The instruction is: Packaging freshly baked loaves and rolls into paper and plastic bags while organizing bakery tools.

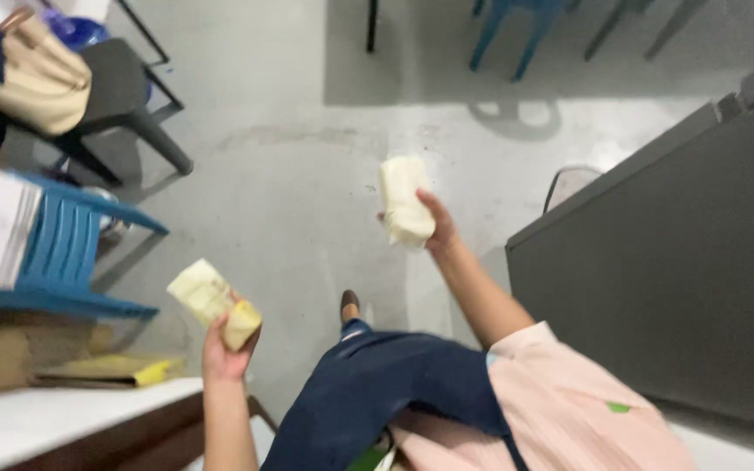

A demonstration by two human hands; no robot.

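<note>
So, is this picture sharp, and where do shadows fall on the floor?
Head view: motion blur softens everything, most of all the left hand with its pale yellow soft packet and the right hand with its cream packet; soft chair shadows lie on the grey concrete floor; no strong glare.
</note>
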